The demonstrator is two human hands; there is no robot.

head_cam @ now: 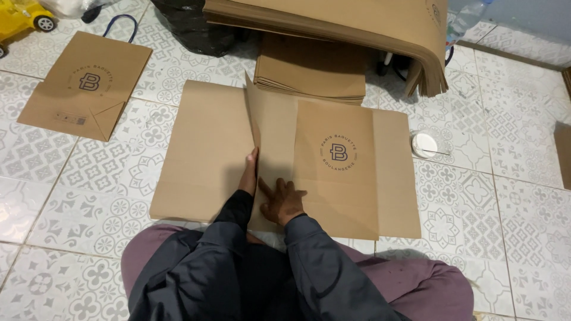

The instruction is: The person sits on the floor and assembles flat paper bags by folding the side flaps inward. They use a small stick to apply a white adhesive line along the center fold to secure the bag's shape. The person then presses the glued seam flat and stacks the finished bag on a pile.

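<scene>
Both my hands press on a flat brown paper bag sheet lying on the tiled floor before my knees.

My left hand lies edge-on, fingers straight, along the raised fold flap; my right hand is spread flat just beside it, gripping nothing. I see a finished paper bag far left, stacked sheets beyond, a white lid right.

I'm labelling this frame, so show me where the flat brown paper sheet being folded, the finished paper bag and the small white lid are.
brown paper sheet [202, 154], head view: bare left panel.
finished paper bag [113, 65], head view: upper front face.
small white lid [424, 145], head view: its centre.
</scene>
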